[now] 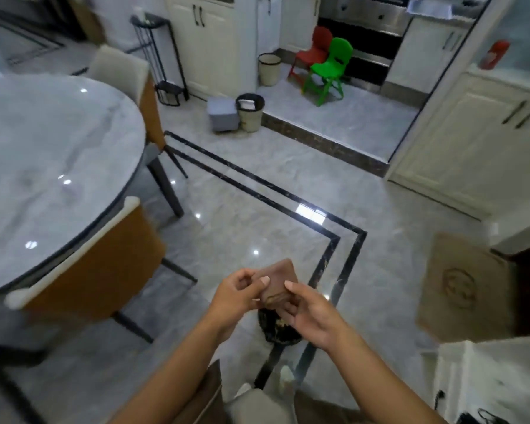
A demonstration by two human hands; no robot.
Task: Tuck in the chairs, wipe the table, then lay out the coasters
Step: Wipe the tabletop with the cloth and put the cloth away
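A small brown stack of coasters [277,278] is held in front of me, above the floor. My left hand [237,293] pinches its left edge and my right hand [311,313] cups it from the right and below. The round marble table [43,154] fills the left side. Two orange-backed chairs stand pushed in against its rim, one at the near edge [101,264] and one at the far edge [141,96]. I see no cloth in view.
A dark bin [277,330] sits on the floor right under my hands. A cardboard box [462,286] leans at the right. Farther off are two waste baskets [251,113], a grey stool [222,114], red and green child chairs [329,68] and white cabinets [471,139].
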